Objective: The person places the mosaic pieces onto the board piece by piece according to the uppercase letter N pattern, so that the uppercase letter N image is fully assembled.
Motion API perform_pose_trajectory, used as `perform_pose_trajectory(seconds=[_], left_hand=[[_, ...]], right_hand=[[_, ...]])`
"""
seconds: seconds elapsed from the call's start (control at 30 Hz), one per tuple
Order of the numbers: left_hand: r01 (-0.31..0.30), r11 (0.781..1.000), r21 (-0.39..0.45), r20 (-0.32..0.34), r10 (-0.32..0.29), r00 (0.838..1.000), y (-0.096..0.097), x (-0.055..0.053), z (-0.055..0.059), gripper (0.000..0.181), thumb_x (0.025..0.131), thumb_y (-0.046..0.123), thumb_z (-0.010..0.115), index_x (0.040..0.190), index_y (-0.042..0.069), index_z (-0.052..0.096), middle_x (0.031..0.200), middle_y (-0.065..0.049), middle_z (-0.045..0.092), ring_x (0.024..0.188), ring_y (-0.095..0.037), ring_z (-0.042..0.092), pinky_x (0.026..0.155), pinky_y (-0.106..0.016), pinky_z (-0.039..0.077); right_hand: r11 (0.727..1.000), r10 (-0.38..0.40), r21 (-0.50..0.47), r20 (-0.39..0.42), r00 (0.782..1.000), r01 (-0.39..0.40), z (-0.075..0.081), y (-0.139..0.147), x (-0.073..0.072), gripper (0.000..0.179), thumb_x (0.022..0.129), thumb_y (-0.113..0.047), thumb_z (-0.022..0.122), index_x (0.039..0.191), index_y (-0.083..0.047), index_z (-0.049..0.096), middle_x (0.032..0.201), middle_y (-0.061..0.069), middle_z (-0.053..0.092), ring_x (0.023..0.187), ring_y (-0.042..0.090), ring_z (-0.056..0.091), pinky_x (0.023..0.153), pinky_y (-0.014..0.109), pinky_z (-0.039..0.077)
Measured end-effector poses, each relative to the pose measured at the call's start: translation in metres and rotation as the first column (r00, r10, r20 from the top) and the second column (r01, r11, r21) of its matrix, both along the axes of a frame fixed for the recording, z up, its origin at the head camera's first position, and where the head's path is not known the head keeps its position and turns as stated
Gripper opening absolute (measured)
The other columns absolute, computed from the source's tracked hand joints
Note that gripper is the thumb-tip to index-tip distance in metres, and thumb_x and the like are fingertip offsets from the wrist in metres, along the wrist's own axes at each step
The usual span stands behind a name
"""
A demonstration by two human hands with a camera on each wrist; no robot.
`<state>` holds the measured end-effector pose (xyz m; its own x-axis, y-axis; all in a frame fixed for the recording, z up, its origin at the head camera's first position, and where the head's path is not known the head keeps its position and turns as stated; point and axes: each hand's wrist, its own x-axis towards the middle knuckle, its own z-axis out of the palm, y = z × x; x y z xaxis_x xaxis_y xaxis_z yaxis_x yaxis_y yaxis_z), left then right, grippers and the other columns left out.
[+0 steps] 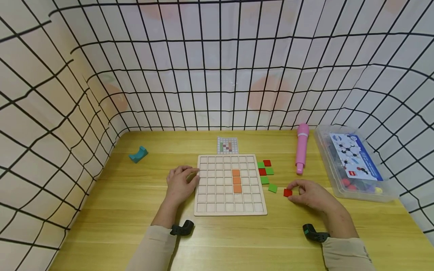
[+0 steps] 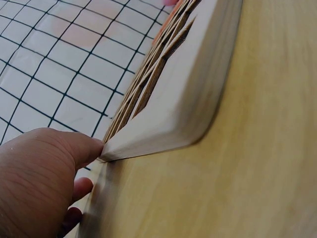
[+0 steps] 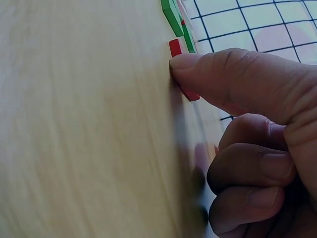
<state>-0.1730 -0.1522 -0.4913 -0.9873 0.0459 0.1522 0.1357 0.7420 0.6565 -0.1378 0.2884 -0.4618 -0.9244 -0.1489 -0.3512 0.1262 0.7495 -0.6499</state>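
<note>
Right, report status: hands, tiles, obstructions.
Left hand touches grid board, left edge. Right hand pinches red tile. Three orange tiles in board. Loose green tile lies between red tile and board.

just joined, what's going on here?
A person's right hand pinches a red tile right of a wooden grid board, while the left hand touches the board's left edge. Three orange tiles sit in one column of the board; loose green tiles and more red tiles lie by its right side.
</note>
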Motion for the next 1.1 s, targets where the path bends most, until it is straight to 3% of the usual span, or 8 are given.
perform_pose_trajectory(seconds=[0.37,0.63,1.1], left_hand=[[-0.004,1.0,-0.001,0.004,0.004,1.0,0.0,0.0,-0.001,0.032,0.096,0.03,0.069,0.125,0.019,0.074,0.135,-0.013,0.061,0.13,-0.04,0.043,0.115,-0.06,0.02],[-0.005,1.0,0.005,0.001,0.005,1.0,0.0,0.0,-0.001,0.032,0.096,0.03,0.069,0.125,0.019,0.074,0.135,-0.012,0.061,0.131,-0.04,0.043,0.115,-0.06,0.019],[-0.008,1.0,0.005,-0.007,0.008,1.0,0.001,0.0,-0.002,0.031,0.096,0.03,0.069,0.124,0.019,0.074,0.134,-0.012,0.062,0.13,-0.039,0.043,0.115,-0.06,0.019]], right_hand=[[1.0,-0.004,-0.001,-0.013,1.0,0.004,0.0,-0.002,-0.001,0.035,0.09,-0.021,0.076,0.121,-0.008,0.065,0.069,0.0,0.042,0.059,0.017,0.042,0.052,0.026,0.032],[0.998,0.04,0.056,-0.056,0.998,-0.037,0.012,-0.017,-0.002,0.035,0.091,-0.025,0.074,0.122,-0.01,0.067,0.069,-0.001,0.043,0.06,0.017,0.043,0.054,0.027,0.033],[0.996,0.082,-0.025,-0.085,0.993,-0.084,0.014,-0.051,-0.003,0.032,0.09,-0.022,0.075,0.121,-0.015,0.068,0.066,-0.002,0.04,0.057,0.015,0.04,0.052,0.024,0.031]])
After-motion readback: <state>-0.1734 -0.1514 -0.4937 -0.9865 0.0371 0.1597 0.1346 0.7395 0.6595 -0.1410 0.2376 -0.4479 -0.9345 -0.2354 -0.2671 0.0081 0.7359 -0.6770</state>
